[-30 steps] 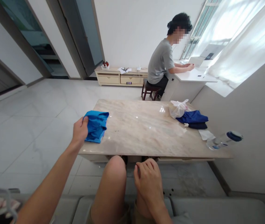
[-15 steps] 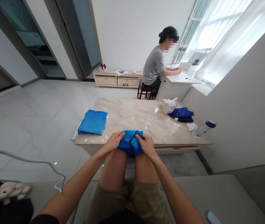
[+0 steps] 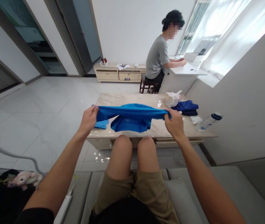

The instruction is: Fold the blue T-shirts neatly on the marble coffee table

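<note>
Blue garment (image 3: 130, 116) — stretched taut between both hands above the knees, in front of the counter (image 3: 146, 99). Left hand (image 3: 89, 119) is closed on its left end; right hand (image 3: 174, 123) is closed on its right end. A folded blue cloth (image 3: 101, 124) lies on the counter behind it.

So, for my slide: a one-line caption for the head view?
Both hands, left and right, stretch a blue garment above the table.
</note>
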A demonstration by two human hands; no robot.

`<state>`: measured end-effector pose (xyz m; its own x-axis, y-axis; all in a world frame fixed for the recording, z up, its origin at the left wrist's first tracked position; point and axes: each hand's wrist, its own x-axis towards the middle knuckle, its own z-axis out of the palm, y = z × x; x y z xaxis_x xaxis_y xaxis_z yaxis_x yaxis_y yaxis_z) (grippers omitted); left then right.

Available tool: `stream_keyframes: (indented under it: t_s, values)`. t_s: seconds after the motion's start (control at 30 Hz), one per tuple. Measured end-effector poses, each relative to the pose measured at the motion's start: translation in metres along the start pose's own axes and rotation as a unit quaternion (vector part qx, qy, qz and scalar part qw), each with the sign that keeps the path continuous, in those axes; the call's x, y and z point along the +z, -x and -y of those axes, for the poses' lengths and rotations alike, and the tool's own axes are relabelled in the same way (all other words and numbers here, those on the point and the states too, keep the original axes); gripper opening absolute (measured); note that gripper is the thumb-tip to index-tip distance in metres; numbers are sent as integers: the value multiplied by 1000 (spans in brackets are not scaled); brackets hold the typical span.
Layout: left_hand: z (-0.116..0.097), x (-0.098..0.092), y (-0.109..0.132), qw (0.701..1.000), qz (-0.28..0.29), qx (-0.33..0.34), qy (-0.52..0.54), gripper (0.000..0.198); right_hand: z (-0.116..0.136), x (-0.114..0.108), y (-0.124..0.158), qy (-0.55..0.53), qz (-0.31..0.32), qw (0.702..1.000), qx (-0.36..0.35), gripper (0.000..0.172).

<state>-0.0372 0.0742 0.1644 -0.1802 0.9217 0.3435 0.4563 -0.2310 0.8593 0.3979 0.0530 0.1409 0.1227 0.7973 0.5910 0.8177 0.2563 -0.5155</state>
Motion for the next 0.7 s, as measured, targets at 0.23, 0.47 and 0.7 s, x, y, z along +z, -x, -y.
stream_keyframes:
  t_s: [0.23, 0.47, 0.7]
  values:
    - [-15, -6, 3, 995, -35, 46, -77, 35, 19, -27, -2, -30, -58, 998, 19, 36]
    - [-45, -8, 24, 962, 213, 33, -165, 51, 32, -44, 10, -100, -29, 992, 69, 42]
    - [-69, -77, 56, 919, 338, 84, -187, 26, 37, -154, 35, -106, 316, 942, -47, 23]
